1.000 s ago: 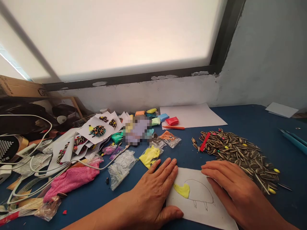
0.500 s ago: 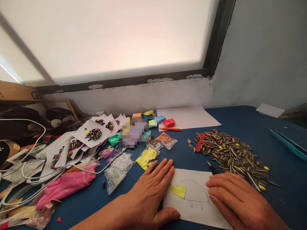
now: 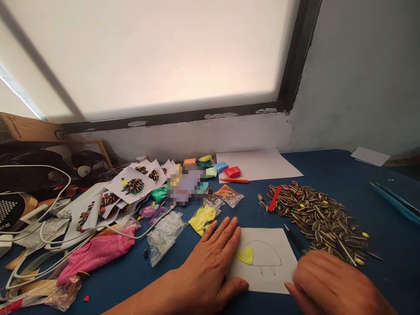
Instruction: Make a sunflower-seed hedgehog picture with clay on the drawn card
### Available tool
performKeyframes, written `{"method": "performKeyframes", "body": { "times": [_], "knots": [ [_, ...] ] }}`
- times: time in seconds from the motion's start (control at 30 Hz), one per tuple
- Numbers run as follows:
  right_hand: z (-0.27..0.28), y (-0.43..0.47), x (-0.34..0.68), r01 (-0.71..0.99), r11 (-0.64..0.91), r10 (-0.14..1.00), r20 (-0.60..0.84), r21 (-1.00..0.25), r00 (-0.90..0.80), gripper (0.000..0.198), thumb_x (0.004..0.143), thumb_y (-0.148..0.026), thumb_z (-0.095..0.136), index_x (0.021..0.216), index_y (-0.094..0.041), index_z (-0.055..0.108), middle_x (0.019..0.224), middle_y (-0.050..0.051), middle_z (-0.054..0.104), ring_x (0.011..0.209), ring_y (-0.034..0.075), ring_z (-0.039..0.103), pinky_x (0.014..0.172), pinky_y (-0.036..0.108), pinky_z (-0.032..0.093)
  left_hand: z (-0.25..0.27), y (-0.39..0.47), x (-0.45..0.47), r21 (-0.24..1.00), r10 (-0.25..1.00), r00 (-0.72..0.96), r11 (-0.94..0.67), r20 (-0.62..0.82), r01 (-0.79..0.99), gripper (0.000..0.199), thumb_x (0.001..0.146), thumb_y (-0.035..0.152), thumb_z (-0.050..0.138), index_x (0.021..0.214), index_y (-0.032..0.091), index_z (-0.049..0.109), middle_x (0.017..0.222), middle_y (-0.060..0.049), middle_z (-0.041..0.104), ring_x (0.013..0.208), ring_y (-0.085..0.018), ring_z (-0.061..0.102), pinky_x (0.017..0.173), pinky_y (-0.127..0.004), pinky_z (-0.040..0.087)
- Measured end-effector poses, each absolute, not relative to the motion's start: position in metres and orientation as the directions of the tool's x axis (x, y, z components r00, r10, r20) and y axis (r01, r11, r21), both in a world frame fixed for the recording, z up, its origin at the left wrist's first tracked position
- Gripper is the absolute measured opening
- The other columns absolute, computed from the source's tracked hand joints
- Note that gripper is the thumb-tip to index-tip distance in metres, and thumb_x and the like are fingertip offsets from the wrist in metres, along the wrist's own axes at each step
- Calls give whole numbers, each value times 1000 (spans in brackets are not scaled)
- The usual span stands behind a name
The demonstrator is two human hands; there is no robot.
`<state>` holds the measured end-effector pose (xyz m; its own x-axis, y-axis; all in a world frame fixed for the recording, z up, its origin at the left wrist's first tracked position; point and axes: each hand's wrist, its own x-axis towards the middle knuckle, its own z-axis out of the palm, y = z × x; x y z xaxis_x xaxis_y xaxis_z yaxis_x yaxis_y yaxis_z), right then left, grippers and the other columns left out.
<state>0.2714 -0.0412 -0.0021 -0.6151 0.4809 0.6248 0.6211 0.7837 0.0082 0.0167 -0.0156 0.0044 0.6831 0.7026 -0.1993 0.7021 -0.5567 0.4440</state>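
Observation:
My left hand [image 3: 213, 258] lies flat over the left edge of a small white paper [image 3: 269, 282], fingers stretched and thumb out. On the paper is a pencil-drawn dome-shaped animal body with two legs, and a patch of yellow clay [image 3: 245, 255] covers its head end. My right hand [image 3: 331, 280] is at the paper's lower right corner, fingers curled in and thumb tip near the edge. It is slightly blurred, and whatever its fingers may hold is hidden. A black pen-like tool with a pointed tip [image 3: 294, 238] lies between the paper and that hand.
A heap of striped sunflower seeds [image 3: 315, 214] spreads on the right, beyond my right hand. Blue tweezers [image 3: 395, 203] lie farther right. Yellow clay [image 3: 202, 218], clear bags [image 3: 166, 236], pink clay [image 3: 98, 253], a white cable and finished seed pictures [image 3: 131, 188] crowd the left.
My right hand has moved slightly right and its fingers have curled in. The paper's lower edge has shifted up and its outline looks straighter. My left hand stays flat on it.

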Motion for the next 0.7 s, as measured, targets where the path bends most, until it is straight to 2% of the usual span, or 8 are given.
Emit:
{"method": "performKeyframes", "body": {
  "times": [0.07,0.17,0.27,0.37,0.5,0.7],
  "knots": [
    [8,-31,264,650,758,480,629,54,-611,26,93,-8,41,92,-18,65,68,2,64,62,16,59,64,29,44,4,-15,16,446,699,694,-573,-173,688,81,95,54,45,155,11,14,159,-13,0,148,-30,-1,120,-55,6],
    [10,-18,252,634,773,496,613,10,-615,32,89,-1,39,84,-19,65,75,4,67,70,16,62,70,29,48,5,-14,16,453,688,701,-572,-187,683,83,94,59,45,155,10,17,159,-13,4,148,-31,3,121,-54,8],
    [-4,-12,245,600,795,522,595,-82,-611,26,90,-5,44,85,-19,65,82,4,68,78,16,63,77,31,49,4,-12,15,459,686,704,-574,-181,678,84,92,61,46,155,12,19,159,-13,7,148,-31,5,121,-54,10],
    [-21,-14,248,626,767,555,634,-140,-538,19,92,-10,48,88,-19,65,100,8,69,97,20,63,90,37,47,1,-12,15,458,687,704,-576,-178,678,84,92,61,46,155,12,19,160,-12,7,149,-30,5,121,-53,9],
    [-27,-19,257,626,780,507,591,-4,-628,21,89,-16,55,106,-20,68,118,13,67,114,25,59,94,42,48,-3,-12,13,446,705,686,-564,-178,695,91,91,66,45,155,10,13,160,-12,0,149,-30,0,121,-53,9],
    [-17,-23,256,623,777,495,517,97,-698,25,87,-30,61,109,-22,70,125,14,67,116,28,61,94,42,51,-4,-11,10,430,720,672,-559,-173,709,97,89,71,45,155,9,13,159,-15,2,149,-32,0,121,-52,9]
  ]
}}
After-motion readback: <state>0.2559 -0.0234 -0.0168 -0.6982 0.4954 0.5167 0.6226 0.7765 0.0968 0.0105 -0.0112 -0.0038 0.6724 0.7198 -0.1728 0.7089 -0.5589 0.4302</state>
